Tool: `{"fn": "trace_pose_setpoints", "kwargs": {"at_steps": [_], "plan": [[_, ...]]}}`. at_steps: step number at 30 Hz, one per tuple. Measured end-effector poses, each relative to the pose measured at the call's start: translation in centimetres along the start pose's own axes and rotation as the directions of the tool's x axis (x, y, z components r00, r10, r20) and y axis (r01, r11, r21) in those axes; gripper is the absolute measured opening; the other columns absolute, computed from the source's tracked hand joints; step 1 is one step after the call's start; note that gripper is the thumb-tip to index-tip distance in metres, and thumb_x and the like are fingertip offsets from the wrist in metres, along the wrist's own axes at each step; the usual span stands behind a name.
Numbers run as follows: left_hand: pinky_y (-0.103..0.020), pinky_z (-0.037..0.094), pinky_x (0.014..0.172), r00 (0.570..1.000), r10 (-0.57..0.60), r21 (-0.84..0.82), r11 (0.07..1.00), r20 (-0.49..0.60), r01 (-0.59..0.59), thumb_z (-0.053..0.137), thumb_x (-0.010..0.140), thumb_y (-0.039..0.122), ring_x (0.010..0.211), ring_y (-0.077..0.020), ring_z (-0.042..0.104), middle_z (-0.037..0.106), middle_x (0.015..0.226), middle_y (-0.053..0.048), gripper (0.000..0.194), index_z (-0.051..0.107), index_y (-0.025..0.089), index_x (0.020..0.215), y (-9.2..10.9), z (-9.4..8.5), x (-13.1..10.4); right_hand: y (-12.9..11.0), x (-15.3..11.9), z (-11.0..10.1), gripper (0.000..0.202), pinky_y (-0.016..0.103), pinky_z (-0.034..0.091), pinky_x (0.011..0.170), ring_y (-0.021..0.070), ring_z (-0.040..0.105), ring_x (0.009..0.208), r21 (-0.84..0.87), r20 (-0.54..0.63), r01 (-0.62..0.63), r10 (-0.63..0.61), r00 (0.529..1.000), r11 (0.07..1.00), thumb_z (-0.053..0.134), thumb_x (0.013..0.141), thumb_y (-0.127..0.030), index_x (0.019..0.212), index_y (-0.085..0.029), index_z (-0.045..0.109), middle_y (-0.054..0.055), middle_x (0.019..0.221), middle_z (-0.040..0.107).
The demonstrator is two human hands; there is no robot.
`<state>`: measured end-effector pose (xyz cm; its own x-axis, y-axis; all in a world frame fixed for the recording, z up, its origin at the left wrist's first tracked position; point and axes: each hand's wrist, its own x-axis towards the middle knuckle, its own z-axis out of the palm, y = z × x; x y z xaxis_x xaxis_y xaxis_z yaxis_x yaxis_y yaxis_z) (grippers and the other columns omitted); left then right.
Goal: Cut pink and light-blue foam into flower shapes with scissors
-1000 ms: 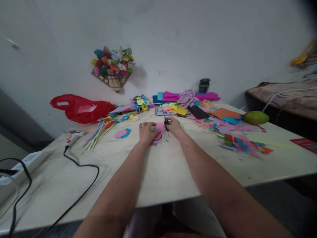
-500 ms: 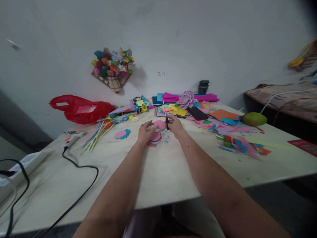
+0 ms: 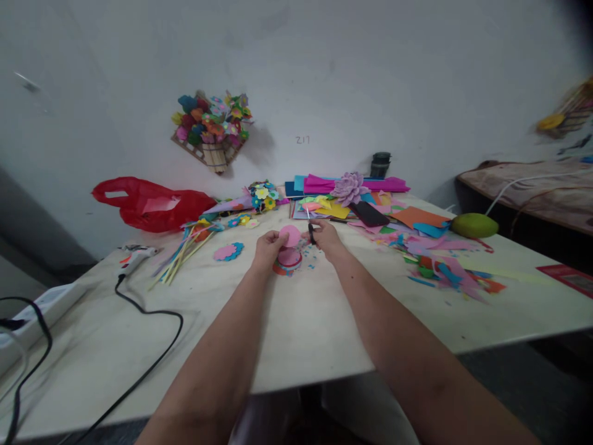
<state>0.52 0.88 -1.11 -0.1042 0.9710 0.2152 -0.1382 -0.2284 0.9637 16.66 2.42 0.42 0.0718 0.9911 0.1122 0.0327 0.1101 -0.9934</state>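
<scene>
Between the thumb and fingers of my left hand (image 3: 267, 250) is a pink paper circle (image 3: 290, 235), held up off the table. My right hand (image 3: 327, 237) is closed around the black handles of a pair of scissors (image 3: 312, 233), whose thin blades point away from me. Below the held circle lies a small stack of round paper pieces (image 3: 290, 258), pink on top with red, blue and orange edges. Tiny blue and pink scraps (image 3: 311, 259) are scattered beside it. To the left rests a pink disc on a blue scalloped one (image 3: 228, 251).
A red plastic bag (image 3: 157, 207), paper strips (image 3: 180, 256) and a glue gun with cord (image 3: 134, 259) lie left. Coloured sheets (image 3: 419, 217), a purple flower (image 3: 349, 188), a dark phone-like slab (image 3: 369, 214), scraps (image 3: 456, 269) and a green mango-like fruit (image 3: 475, 225) lie right.
My left hand has closed on the pink circle and brought it left, away from the scissors. The scissors, still in my right hand, have shifted slightly.
</scene>
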Motion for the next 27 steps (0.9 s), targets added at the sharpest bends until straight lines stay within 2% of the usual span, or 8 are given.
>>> {"fn": "trace_pose_setpoints", "kwargs": {"at_steps": [3, 8, 12, 15, 19, 23, 27], "plan": [[-0.025, 0.045, 0.050, 0.999, -0.011, -0.023, 1.000, -0.038, 0.010, 0.082, 0.052, 0.046, 0.049, -0.0144, 0.060, 0.059, 0.054, 0.001, 0.041, 0.057, 0.017, 0.067, 0.1, -0.2, -0.1, 0.7, 1.1, -0.7, 0.042, 0.022, 0.049, 0.051, 0.0137, 0.063, 0.059, -0.171, -0.102, 0.052, -0.070, 0.992, 0.984, 0.068, 0.069, -0.018, 0.110, -0.014, 0.062, 0.002, 0.075, 0.068], [-0.025, 0.048, 0.052, 0.998, -0.023, -0.068, 0.997, -0.053, 0.020, 0.082, 0.052, 0.047, 0.050, -0.0152, 0.062, 0.061, 0.056, 0.001, 0.044, 0.056, 0.017, 0.070, 0.4, -0.4, -0.2, 1.6, 2.5, -2.0, 0.034, 0.026, 0.052, 0.063, 0.0179, 0.067, 0.071, -0.411, -0.162, 0.094, -0.174, 0.971, 0.907, 0.066, 0.075, -0.030, 0.105, -0.015, 0.069, 0.003, 0.075, 0.069], [-0.024, 0.046, 0.049, 0.996, -0.057, -0.109, 0.993, -0.062, 0.050, 0.083, 0.052, 0.047, 0.049, -0.0146, 0.062, 0.063, 0.059, 0.000, 0.046, 0.056, 0.016, 0.072, 0.7, -0.4, -0.2, 1.3, 1.9, -2.2, 0.030, 0.027, 0.050, 0.071, 0.0198, 0.067, 0.085, -0.590, -0.122, 0.091, -0.200, 0.972, 0.803, 0.067, 0.076, -0.031, 0.104, -0.021, 0.072, 0.004, 0.087, 0.073], [-0.021, 0.038, 0.042, 0.993, -0.069, -0.124, 0.991, -0.094, 0.058, 0.080, 0.057, 0.046, 0.046, -0.0132, 0.060, 0.064, 0.060, -0.001, 0.042, 0.055, 0.017, 0.073, 0.9, -0.5, -0.2, 0.7, 0.9, -1.6, 0.036, 0.027, 0.049, 0.075, 0.0216, 0.067, 0.093, -0.714, -0.116, 0.007, -0.127, 0.985, 0.700, 0.067, 0.077, -0.032, 0.111, -0.021, 0.070, 0.007, 0.096, 0.073], [-0.019, 0.032, 0.038, 0.987, -0.088, -0.141, 0.988, -0.135, 0.069, 0.076, 0.063, 0.044, 0.045, -0.0118, 0.059, 0.066, 0.062, -0.003, 0.037, 0.052, 0.017, 0.071, 1.0, -0.6, -0.2, 0.1, -0.3, -0.5, 0.036, 0.028, 0.047, 0.078, 0.0231, 0.065, 0.100, -0.825, -0.006, 0.056, -0.108, 0.994, 0.562, 0.067, 0.078, -0.035, 0.111, -0.021, 0.071, 0.009, 0.106, 0.072], [-0.019, 0.035, 0.040, 0.983, -0.105, -0.142, 0.986, -0.151, 0.084, 0.076, 0.063, 0.045, 0.047, -0.0122, 0.060, 0.067, 0.062, -0.005, 0.037, 0.051, 0.018, 0.068, 1.1, -0.7, -0.2, 0.2, -0.7, 0.2, 0.032, 0.029, 0.047, 0.077, 0.0245, 0.065, 0.101, -0.883, 0.064, 0.100, -0.092, 0.994, 0.459, 0.066, 0.078, -0.036, 0.106, -0.024, 0.073, 0.008, 0.106, 0.072], [-0.019, 0.037, 0.042, 0.976, -0.091, -0.141, 0.988, -0.200, 0.063, 0.079, 0.058, 0.044, 0.050, -0.0126, 0.061, 0.062, 0.058, -0.001, 0.039, 0.051, 0.018, 0.064, 1.0, -1.0, 0.0, 0.4, -0.5, 0.3, 0.032, 0.028, 0.046, 0.075, 0.0234, 0.064, 0.102, -0.914, 0.100, 0.133, -0.104, 0.990, 0.384, 0.062, 0.081, -0.035, 0.110, -0.024, 0.072, 0.009, 0.110, 0.070]]}}
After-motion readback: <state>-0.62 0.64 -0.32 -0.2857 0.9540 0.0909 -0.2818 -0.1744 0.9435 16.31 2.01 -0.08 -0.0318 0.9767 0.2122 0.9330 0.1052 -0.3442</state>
